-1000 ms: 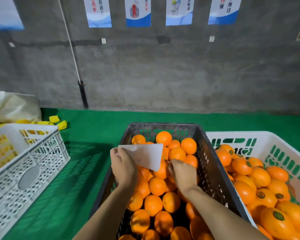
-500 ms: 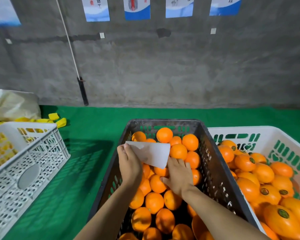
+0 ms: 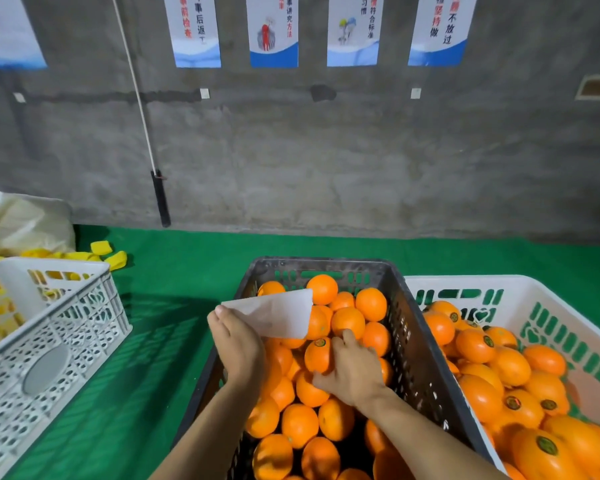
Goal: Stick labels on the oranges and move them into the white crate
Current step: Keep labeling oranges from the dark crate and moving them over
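A dark crate (image 3: 416, 341) in front of me holds several unlabelled oranges. My left hand (image 3: 236, 344) holds a white label sheet (image 3: 274, 315) above the crate's left side. My right hand (image 3: 352, 370) grips one orange (image 3: 317, 355) that carries a small dark sticker on top, amid the pile. To the right, the white crate with green slots (image 3: 551, 327) holds several oranges with dark round labels (image 3: 546, 445).
An empty white lattice crate (image 3: 56, 341) stands at the left on the green mat. Yellow foam pieces (image 3: 101, 247) and a pale sack (image 3: 21, 223) lie behind it. A grey concrete wall with posters closes the back.
My right hand has come off the sheet and down onto an orange, which now bears a sticker. The left hand and sheet stayed in place. My view tilted up a little.
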The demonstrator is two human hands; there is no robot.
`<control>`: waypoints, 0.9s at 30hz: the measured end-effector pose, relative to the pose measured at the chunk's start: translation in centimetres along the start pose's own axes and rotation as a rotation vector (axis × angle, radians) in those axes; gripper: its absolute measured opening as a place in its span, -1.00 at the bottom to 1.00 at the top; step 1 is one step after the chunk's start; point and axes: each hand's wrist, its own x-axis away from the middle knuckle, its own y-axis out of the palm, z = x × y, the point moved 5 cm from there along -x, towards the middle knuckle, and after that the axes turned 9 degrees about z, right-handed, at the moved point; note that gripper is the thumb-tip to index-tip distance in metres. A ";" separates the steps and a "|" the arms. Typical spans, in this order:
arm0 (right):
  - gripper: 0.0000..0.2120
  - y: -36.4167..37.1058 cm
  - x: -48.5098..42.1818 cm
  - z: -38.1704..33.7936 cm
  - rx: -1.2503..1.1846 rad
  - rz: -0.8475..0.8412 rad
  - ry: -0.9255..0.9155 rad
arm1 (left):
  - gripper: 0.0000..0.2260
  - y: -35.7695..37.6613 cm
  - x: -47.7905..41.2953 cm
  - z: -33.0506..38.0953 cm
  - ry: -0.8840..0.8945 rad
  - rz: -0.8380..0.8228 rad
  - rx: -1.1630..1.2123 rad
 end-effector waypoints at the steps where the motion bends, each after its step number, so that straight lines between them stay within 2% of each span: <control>1: -0.54 -0.5 0.2 -0.1 -0.022 -0.010 0.009 | -0.53 0.0 0.0 -0.2 0.000 -0.001 0.002; 4: -0.56 -2.0 0.7 0.1 -0.169 0.017 0.161 | -0.52 0.5 0.3 -0.7 0.013 -0.037 -0.007; 6: -0.55 -3.1 1.1 0.6 -0.415 0.078 0.356 | -0.51 0.7 0.4 -1.0 0.012 -0.053 -0.019; 10: -0.56 -5.1 1.8 1.8 -1.107 0.248 0.817 | -0.49 0.6 0.4 -1.1 0.013 -0.075 -0.049; 12: -0.50 -5.1 1.6 1.8 -1.759 0.160 1.014 | -0.49 0.9 0.7 -1.2 0.012 -0.135 -0.083; 14: -0.40 -6.2 1.2 1.5 -2.376 0.059 0.995 | -0.50 1.3 1.3 -1.4 0.032 -0.228 -0.115; 15: -0.37 -6.9 0.9 1.9 -2.556 0.073 0.947 | -0.49 1.6 1.6 -1.6 0.046 -0.282 -0.129; 17: -0.35 -8.2 0.4 3.0 -2.753 0.128 0.807 | -0.48 2.1 2.5 -1.9 0.087 -0.388 -0.160; 20: -0.28 -9.1 0.1 4.7 -2.885 0.214 0.668 | -0.58 2.3 3.6 -1.9 0.158 -0.507 -0.185; 23: -0.19 -8.9 -0.1 6.0 -2.932 0.330 0.636 | -0.66 2.7 4.2 -1.9 0.185 -0.566 -0.192; 25: -0.20 -8.8 -0.1 5.8 -2.922 0.305 0.612 | -0.63 2.9 4.4 -2.1 0.187 -0.590 -0.205; 27: -0.25 -9.0 0.0 5.0 -2.869 0.187 0.586 | -0.59 3.1 4.3 -2.5 0.208 -0.617 -0.227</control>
